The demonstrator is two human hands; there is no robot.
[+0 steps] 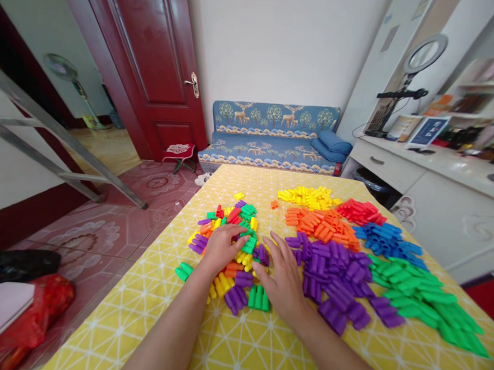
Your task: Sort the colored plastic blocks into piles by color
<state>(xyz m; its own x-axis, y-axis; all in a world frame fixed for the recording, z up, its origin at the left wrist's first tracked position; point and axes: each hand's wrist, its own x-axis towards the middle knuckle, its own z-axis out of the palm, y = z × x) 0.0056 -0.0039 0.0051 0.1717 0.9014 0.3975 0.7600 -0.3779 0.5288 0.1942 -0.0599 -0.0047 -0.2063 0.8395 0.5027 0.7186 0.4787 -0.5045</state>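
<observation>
Hands meet over a mixed heap of small, tube-shaped plastic building pieces (234,220) that lies toward 11 o'clock from the middle of the bench (240,348), which is covered in a yellow cloth with a white triangle pattern. The left hand (222,249) rests palm down on the near side of that heap, its fingers (237,240) bent and drawn together over the pieces; whether they pinch one I cannot tell, since the hand hides what is under it. The right hand (281,282) lies flat just at 4 o'clock of the left one, fingers (263,270) slightly spread and pointing toward 10 o'clock, holding nothing, with the tips touching loose pieces at the heap's edge. A green three-tube piece (258,298) sits just beside its thumb at 8 o'clock. From 12 round to 4 o'clock of the hands lie heaps of a single colour: a yellow heap (307,197), a red heap (360,212), an orange heap (322,226), a blue heap (386,240), a purple heap (337,271) touching the right hand's outer edge, and a green heap (418,299) nearest the bench's right edge. By this layout I judge the work to be well along, with the mixed heap the part in hand. Lifting one piece out would call for closing the fingers on a single colour without dragging its neighbours.
</observation>
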